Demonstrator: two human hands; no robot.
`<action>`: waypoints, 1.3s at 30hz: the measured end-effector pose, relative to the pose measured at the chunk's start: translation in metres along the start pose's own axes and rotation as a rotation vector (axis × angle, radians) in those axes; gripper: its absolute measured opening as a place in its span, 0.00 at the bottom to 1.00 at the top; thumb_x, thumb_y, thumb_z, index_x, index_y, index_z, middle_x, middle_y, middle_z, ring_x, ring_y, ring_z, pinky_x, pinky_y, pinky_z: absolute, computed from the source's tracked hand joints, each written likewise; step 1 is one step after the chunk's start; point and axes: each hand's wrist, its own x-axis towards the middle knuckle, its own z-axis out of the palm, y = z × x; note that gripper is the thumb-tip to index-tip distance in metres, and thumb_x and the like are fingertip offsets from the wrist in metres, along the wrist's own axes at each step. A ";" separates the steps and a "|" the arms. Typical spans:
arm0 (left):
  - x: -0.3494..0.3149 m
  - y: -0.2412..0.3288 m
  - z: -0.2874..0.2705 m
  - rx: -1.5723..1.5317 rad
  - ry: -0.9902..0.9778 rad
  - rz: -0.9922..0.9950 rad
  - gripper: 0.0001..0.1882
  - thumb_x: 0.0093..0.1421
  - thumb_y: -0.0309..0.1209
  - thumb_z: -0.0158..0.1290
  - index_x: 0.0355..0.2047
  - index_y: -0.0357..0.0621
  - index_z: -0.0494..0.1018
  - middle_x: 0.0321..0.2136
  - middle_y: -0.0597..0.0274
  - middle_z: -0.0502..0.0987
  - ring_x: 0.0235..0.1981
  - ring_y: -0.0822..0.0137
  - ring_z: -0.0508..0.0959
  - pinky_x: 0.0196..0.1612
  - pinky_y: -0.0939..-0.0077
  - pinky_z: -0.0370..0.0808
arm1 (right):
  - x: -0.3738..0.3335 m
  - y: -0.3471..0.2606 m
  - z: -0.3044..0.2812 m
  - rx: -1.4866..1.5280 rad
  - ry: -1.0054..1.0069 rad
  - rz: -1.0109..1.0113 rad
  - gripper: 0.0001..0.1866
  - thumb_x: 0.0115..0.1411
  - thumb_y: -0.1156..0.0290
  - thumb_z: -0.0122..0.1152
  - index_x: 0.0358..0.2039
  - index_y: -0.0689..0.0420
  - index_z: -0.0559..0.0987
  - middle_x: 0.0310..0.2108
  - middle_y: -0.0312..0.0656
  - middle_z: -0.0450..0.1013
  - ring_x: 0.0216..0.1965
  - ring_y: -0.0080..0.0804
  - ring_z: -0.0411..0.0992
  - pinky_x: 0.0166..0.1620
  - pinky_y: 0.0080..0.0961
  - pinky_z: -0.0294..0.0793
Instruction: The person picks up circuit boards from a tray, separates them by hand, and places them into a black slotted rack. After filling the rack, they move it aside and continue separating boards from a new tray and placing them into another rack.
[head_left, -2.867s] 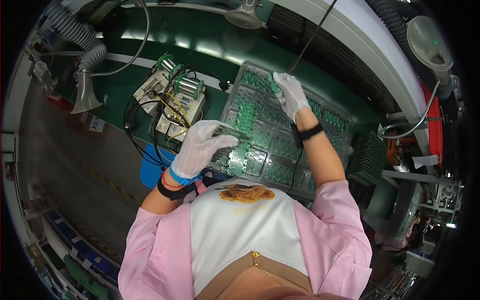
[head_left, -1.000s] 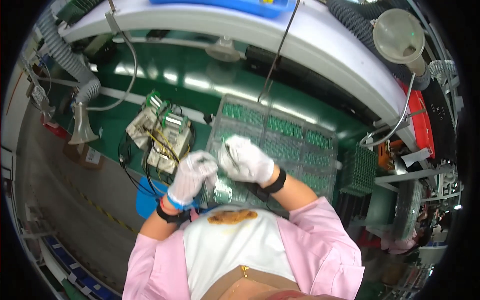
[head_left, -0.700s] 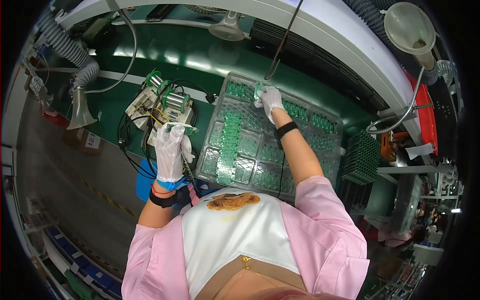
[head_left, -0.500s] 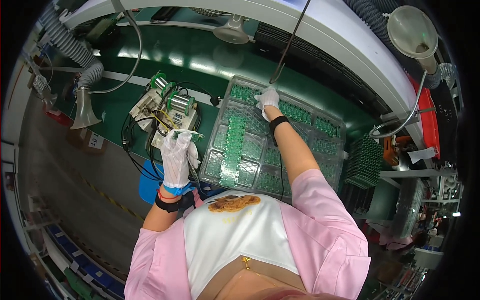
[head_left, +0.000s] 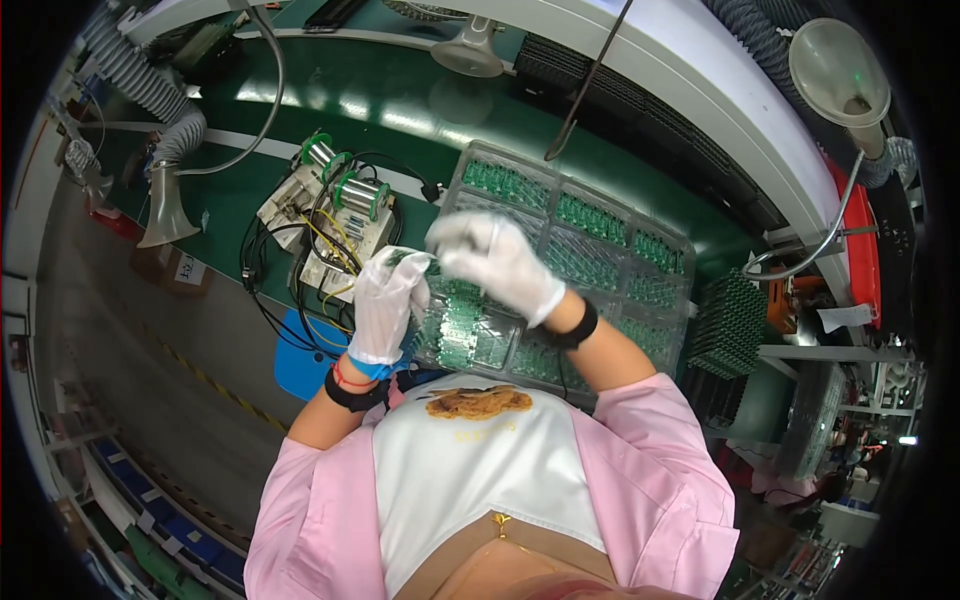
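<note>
My left grip [head_left: 388, 305] is closed narrowly, with the fingers curled over and a sliver of green circuit board [head_left: 400, 257] showing at the fingertips; most of that board is hidden by the white glove. The board sits at the top of my left grip, on the side away from my body, and just beside the fingertips of my right grip [head_left: 497, 262]. My right grip is blurred, its fingers bent toward the left one, and I cannot tell whether it holds anything or whether the two touch.

Under my right grip lies the clear compartment tray [head_left: 553, 195], its sections filled with small green boards. A row of green boards [head_left: 459, 330] runs across the tray's left part, from below my right grip toward the near rim, to the right of my left grip.

Just beyond my left grip, on the green counter [head_left: 330, 90], stands a pale machine [head_left: 285, 205] with two wire spools [head_left: 362, 195] and tangled cables. A stack of green boards [head_left: 725, 322] stands to the right of the tray.
</note>
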 end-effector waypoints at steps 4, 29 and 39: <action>0.003 0.020 0.014 -0.060 -0.086 -0.031 0.18 0.61 0.39 0.49 0.45 0.36 0.69 0.13 0.66 0.68 0.12 0.78 0.66 0.15 0.85 0.62 | -0.007 0.002 -0.001 -0.300 0.230 -0.510 0.16 0.52 0.64 0.65 0.37 0.60 0.76 0.29 0.41 0.75 0.29 0.25 0.73 0.33 0.25 0.73; -0.003 0.024 0.015 -0.334 0.246 -0.031 0.25 0.61 0.36 0.47 0.55 0.37 0.61 0.35 0.61 0.72 0.19 0.79 0.68 0.20 0.87 0.66 | 0.001 0.048 -0.024 -0.283 -0.059 -0.287 0.07 0.53 0.69 0.55 0.29 0.59 0.74 0.32 0.41 0.73 0.32 0.37 0.72 0.36 0.31 0.73; -0.004 0.044 0.007 0.024 0.012 0.332 0.26 0.55 0.36 0.55 0.52 0.39 0.65 0.34 0.58 0.74 0.30 0.70 0.74 0.32 0.75 0.71 | -0.040 -0.029 -0.002 -0.375 0.192 -0.485 0.14 0.52 0.65 0.63 0.34 0.60 0.73 0.30 0.46 0.72 0.30 0.44 0.73 0.32 0.33 0.72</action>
